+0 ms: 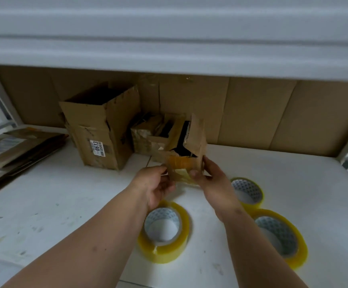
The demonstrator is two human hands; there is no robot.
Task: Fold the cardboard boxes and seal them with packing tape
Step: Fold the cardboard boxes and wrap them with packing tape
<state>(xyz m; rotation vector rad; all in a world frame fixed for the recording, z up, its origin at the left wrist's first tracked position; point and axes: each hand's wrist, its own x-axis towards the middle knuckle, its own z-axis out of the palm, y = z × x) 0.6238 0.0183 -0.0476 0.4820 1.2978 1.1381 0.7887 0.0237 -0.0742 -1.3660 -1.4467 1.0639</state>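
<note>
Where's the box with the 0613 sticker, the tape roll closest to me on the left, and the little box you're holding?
Sticker box (pixel 104 129), head view, on its front cardboard wall.
Tape roll (pixel 164 249), head view, on its yellow outer side.
Little box (pixel 197 140), head view, on its raised flap.

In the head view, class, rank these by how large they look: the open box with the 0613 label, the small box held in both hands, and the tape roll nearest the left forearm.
1. Open box with the 0613 label.
2 and 3. Small box and tape roll look alike; the roll lies nearer the camera, so unranked.
</note>
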